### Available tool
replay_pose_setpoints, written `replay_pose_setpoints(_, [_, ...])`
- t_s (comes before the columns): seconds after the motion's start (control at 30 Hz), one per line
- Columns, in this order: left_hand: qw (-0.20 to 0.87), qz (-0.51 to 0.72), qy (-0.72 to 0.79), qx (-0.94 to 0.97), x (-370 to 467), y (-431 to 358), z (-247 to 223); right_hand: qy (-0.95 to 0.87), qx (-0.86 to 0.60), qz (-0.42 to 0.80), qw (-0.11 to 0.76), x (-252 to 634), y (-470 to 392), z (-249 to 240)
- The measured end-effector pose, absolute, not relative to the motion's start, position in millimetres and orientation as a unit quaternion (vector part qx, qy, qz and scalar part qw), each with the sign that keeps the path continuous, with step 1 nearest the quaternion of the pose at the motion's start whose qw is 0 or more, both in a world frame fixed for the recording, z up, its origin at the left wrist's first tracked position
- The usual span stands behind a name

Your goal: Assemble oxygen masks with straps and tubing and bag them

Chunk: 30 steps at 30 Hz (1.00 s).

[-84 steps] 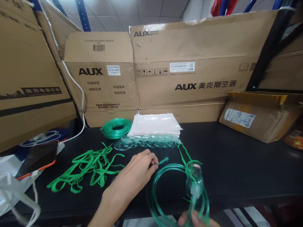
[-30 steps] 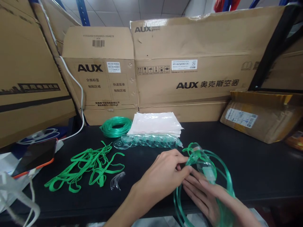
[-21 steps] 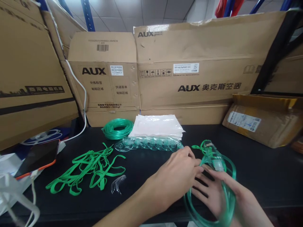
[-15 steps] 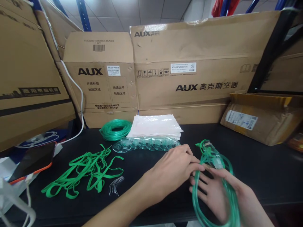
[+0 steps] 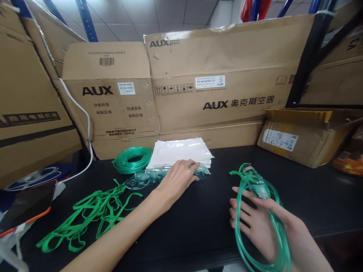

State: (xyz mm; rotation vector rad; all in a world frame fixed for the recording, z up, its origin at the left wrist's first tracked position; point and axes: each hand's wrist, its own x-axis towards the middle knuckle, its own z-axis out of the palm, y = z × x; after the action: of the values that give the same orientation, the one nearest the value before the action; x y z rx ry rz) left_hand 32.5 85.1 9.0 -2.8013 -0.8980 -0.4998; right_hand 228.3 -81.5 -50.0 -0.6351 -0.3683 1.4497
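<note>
My right hand (image 5: pixel 261 223) is palm up, thumb across a coil of clear green tubing (image 5: pixel 239 234) that it holds. At the top of the coil are a clear plastic mask (image 5: pixel 250 170) and a knotted green strap (image 5: pixel 238 172). Stretched away from it, my left hand (image 5: pixel 181 175) lies over the right part of a row of clear green-tinted plastic masks (image 5: pixel 138 179), fingers extended. Its fingertips are close to the stack of white plastic bags (image 5: pixel 180 149); whether they touch a mask or a bag I cannot tell.
Another green tubing coil (image 5: pixel 132 160) lies at the back left. Green flat straps (image 5: pixel 82 219) are heaped in front of it. A phone (image 5: pixel 28 206) and a white cable (image 5: pixel 82 109) are at left. Cardboard boxes (image 5: pixel 238 56) wall the back, and a taped carton (image 5: pixel 300 139) stands right.
My left hand has left the tubing beside my right hand and moved left and away, over the masks. My right hand still holds the coil. The view has shifted slightly right.
</note>
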Motion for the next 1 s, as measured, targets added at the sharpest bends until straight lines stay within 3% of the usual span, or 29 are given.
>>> replay_pose_setpoints(0.2, [0.051,-0.195,-0.385,-0.9,71.3,96.4,39.8,-0.179,-0.273,0.662,0.674,228.1,-78.2,-51.6])
replay_pose_setpoints(0.5, [-0.015,-0.095,-0.551,-0.829,177.2,135.6,62.2,-0.215,-0.255,0.661,0.672,225.6,-78.3,-54.8])
replay_pose_setpoints(1.0, [0.03,-0.12,-0.523,-0.843,152.8,164.3,63.1,-0.224,-0.275,0.649,0.673,217.6,-86.2,-41.3])
